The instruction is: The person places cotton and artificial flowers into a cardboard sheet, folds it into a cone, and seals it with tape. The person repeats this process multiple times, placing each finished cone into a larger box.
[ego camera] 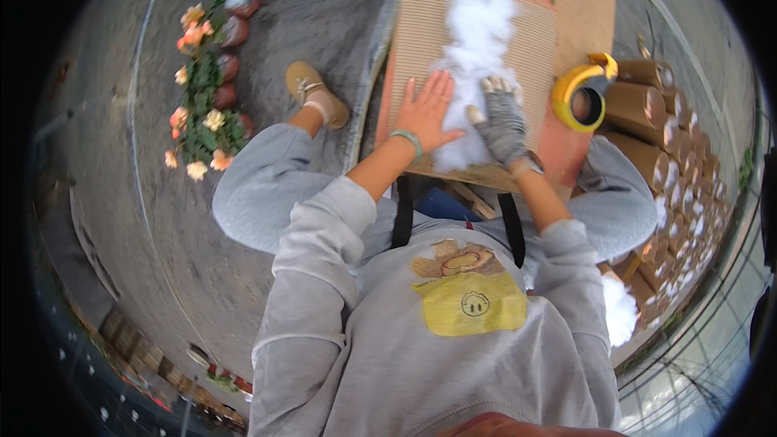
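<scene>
A long strip of white fluffy fibre stuffing [479, 21] lies lengthwise on a sheet of corrugated cardboard [419, 18]. Flat against the left edge of the stuffing and the cardboard rests my left hand [428, 110], bare, fingers spread, with a green bangle at the wrist. My right hand [501, 118], in a grey fingerless glove, lies palm down on the stuffing's right side, its thumb held apart. Neither hand grips anything. Under the cardboard is a low wooden board [583, 0] with reddish patches. To the right sits a yellow tape dispenser [567, 97].
Many rolled cardboard tubes [634, 103], several with white stuffing at their ends, are piled at my right. A loose white tuft [618, 309] lies beside them. Potted flowers [203, 103] line the concrete floor [243, 291] on my left. My shoe [312, 88] is left of the board.
</scene>
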`<state>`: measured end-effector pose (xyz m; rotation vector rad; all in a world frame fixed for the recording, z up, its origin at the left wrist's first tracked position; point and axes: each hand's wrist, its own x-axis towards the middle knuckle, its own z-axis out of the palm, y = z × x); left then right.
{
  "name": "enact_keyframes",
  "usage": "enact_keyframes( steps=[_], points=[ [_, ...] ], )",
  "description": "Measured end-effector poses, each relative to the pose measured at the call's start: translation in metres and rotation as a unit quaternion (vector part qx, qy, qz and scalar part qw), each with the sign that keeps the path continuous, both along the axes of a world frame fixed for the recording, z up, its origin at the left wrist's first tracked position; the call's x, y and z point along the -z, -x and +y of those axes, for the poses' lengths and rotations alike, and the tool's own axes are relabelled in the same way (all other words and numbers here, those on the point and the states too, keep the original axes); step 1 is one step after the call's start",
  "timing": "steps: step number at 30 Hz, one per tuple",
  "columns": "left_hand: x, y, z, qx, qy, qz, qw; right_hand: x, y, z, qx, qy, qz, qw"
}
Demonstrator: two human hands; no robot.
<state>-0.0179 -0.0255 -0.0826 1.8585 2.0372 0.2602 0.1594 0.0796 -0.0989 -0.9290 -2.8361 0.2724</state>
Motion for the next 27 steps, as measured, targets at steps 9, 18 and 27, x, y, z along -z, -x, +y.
enact_keyframes(
  steps=[9,18,27],
  points=[
    [-0.056,0.266,0.039,-0.402,-0.187,-0.243,0.863,-0.149,-0.040,0.079,0.314,0.343,0.366,0.806],
    [0.181,0.272,-0.190,-0.634,0.179,-0.190,0.729,-0.140,0.089,-0.103,0.170,0.584,0.116,0.785],
    [0.253,0.319,-0.305,-0.781,-0.037,-0.180,0.597,-0.114,0.153,-0.085,0.177,0.558,0.121,0.802]
  ],
)
